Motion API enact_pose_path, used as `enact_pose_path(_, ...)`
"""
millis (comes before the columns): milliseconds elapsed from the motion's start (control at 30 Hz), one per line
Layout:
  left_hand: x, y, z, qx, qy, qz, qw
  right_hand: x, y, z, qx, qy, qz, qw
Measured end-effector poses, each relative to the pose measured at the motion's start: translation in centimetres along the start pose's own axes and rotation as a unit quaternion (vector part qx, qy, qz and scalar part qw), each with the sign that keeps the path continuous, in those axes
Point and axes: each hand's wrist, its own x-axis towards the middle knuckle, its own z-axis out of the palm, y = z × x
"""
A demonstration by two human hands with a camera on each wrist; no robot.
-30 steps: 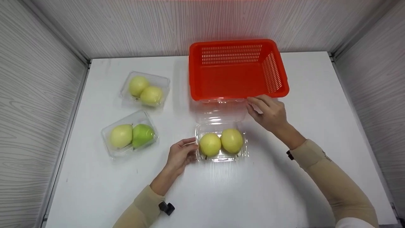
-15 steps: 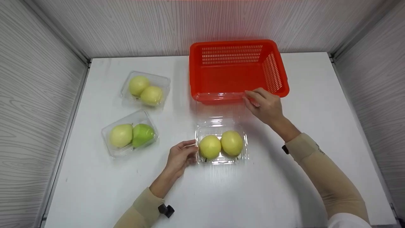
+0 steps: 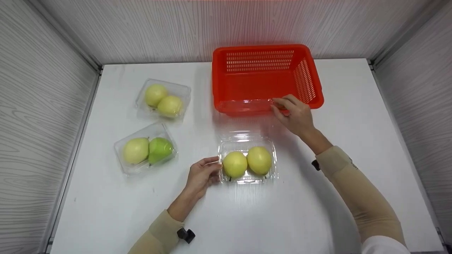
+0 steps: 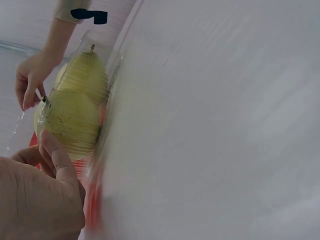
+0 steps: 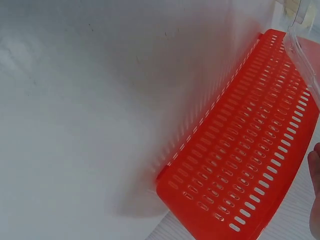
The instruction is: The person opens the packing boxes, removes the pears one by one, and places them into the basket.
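An opened clear plastic clamshell box point(image 3: 273, 174) holds two yellow-green pears point(image 3: 235, 164), side by side. My left hand point(image 3: 200, 176) holds the box's left wall between thumb and fingers. In the left wrist view its fingers point(image 4: 60, 160) lie against the clear wall, close to a pear point(image 4: 72, 120). My right hand point(image 3: 298, 116) pinches the right end of the raised lid's point(image 3: 243, 103) free edge. That lid stands up from the hinge and overlaps the basket's front in the head view. In the right wrist view, only a bit of the right hand point(image 5: 315, 185) shows.
Behind the box stands a red plastic basket point(image 3: 259, 88) with slotted walls. On the left lie two more clear boxes: one point(image 3: 183, 90) with two yellow pears, the other point(image 3: 123, 167) with a yellow and a green pear. Wood-grain panels point(image 3: 159, 31) enclose the white table.
My right hand has lifted the lid from leaning low behind the box to a more upright tilt, shifting slightly left. The box has slid a little toward me; my left hand keeps its hold.
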Motion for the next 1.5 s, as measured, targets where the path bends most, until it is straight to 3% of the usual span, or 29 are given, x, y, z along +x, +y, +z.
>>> enact_pose_path(133,0.0,0.1,0.0,0.004,-0.004,-0.002,1.0,-0.2,0.2,-0.5,0.017,-0.017,0.018,1.0)
enact_pose_path(433,0.1,0.0,0.0,0.0,0.003,-0.003,1.0,-0.5,-0.4,-2.1,0.058,-0.004,0.072,0.996)
enact_pose_path(633,0.1,0.0,0.1,-0.005,0.004,-0.003,1.0,-1.1,-1.3,-3.2,0.098,-0.026,0.105,0.989)
enact_pose_path(1033,0.1,-0.2,-0.1,-0.001,-0.003,0.006,1.0,-3.0,-3.8,-4.2,0.201,-0.103,0.149,0.963)
enact_pose_path(1300,0.1,-0.3,-0.1,0.007,-0.005,0.007,0.9999,-4.5,-4.8,-4.0,0.228,-0.194,0.166,0.939)
enact_pose_path(1500,0.1,-0.2,0.0,0.004,-0.001,0.004,1.0,-5.3,-5.5,-3.8,0.239,-0.245,0.156,0.927)
